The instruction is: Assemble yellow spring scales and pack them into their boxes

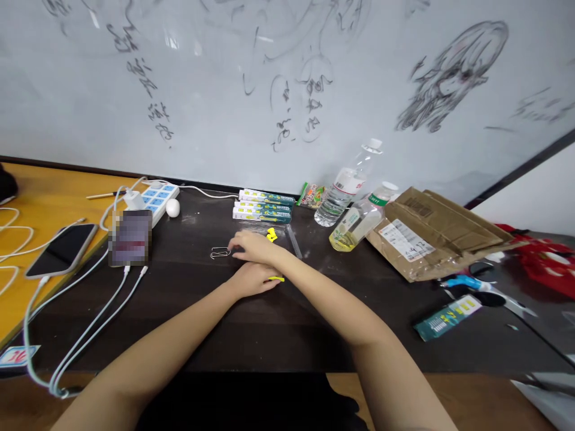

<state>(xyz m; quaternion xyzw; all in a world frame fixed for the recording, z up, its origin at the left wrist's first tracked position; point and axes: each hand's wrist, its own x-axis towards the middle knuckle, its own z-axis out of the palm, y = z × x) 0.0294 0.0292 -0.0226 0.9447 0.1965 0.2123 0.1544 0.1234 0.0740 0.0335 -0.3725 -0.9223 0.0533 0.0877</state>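
Right hand (251,246) crossed over left hand (252,279), fingertips just right of wire clip (220,252) on tabletop (278,329), grip released. Left grip clenched on yellow piece (277,278). Boxes (263,205) beyond hands.

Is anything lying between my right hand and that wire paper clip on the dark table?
Nothing visible does. The right hand has its fingertips right beside the paper clip, with only bare dark table between them.

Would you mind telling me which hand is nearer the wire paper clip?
Right. The right hand reaches across beside the paper clip; the left hand lies nearer the person.
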